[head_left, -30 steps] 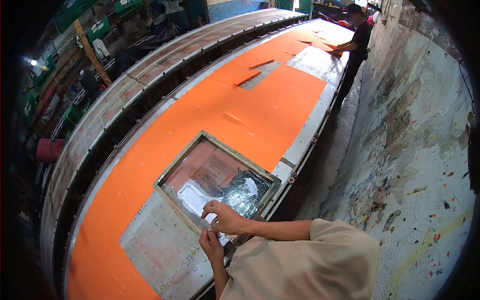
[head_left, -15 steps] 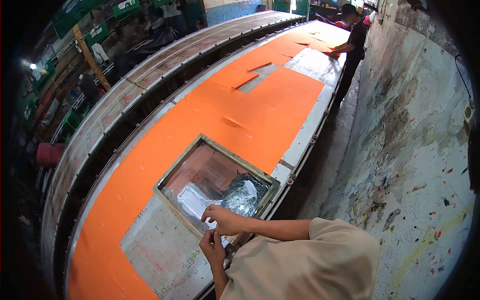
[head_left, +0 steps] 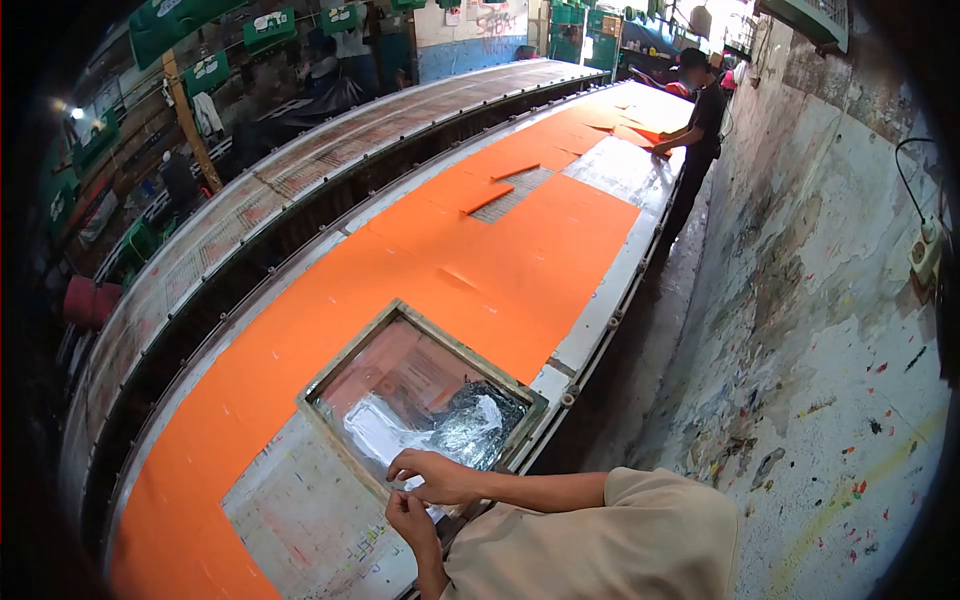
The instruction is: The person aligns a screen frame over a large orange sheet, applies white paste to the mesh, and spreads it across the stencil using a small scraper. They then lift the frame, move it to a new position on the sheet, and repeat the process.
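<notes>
A wooden-framed printing screen (head_left: 471, 351) lies on the long table, partly over orange fabric (head_left: 400, 262). White ink (head_left: 375, 428) is spread inside it, and a dark, shiny patch that looks like plastic film (head_left: 507, 400) is beside the ink. At the screen's near edge, my right hand (head_left: 440, 478) is closed, with thumb and fingers pinched together. Just below, my left hand (head_left: 410, 520) is closed too, its fingertips meeting those of the right. Whatever they pinch is too small to make out. A little white shows behind the fingers.
A bare stretch of tabletop (head_left: 300, 510) with paint marks borders the screen. A person in dark clothes (head_left: 705, 120) reaches over the far end. The stained wall (head_left: 780, 380) runs along the right, and a second long table (head_left: 270, 180) along the left.
The view has tilted up slightly, so the table and screen sit lower in the picture. My hands stay together at the screen's edge, fingers still pinched.
</notes>
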Action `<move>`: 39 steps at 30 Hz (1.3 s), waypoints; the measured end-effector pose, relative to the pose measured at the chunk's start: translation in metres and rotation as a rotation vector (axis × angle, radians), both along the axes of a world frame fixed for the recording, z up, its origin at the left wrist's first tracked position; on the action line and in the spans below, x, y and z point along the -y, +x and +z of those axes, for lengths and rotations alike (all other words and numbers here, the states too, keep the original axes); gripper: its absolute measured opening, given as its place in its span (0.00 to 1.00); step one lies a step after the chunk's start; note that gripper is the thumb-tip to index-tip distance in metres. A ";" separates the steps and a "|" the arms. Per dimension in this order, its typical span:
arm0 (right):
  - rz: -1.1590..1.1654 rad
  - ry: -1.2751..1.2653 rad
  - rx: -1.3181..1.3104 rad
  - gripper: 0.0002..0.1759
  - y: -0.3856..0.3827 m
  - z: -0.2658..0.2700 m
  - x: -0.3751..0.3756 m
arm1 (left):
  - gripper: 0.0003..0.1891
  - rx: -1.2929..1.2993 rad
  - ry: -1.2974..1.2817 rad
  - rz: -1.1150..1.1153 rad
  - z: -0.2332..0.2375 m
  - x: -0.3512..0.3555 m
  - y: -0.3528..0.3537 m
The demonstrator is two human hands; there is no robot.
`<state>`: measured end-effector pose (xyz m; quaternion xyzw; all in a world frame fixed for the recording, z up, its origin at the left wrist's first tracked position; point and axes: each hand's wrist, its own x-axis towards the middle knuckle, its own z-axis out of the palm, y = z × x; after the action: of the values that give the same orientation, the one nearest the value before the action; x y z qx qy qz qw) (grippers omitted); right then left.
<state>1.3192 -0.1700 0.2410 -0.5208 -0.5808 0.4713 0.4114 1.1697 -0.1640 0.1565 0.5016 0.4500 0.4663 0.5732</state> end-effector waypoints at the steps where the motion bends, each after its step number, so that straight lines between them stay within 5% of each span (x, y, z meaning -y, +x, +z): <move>1: 0.002 0.001 0.002 0.25 0.001 -0.004 -0.001 | 0.08 -0.013 -0.002 0.016 -0.004 -0.002 0.000; 11: -0.113 0.098 0.099 0.21 0.006 -0.023 -0.007 | 0.11 -0.037 0.012 -0.279 0.019 0.004 -0.001; 39: 0.022 -0.077 0.177 0.27 0.013 -0.020 -0.006 | 0.08 -0.125 0.024 -0.258 0.008 0.009 -0.008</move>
<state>1.3324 -0.1640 0.2209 -0.5693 -0.6022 0.4500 0.3329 1.1614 -0.1729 0.1645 0.5899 0.4111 0.3621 0.5933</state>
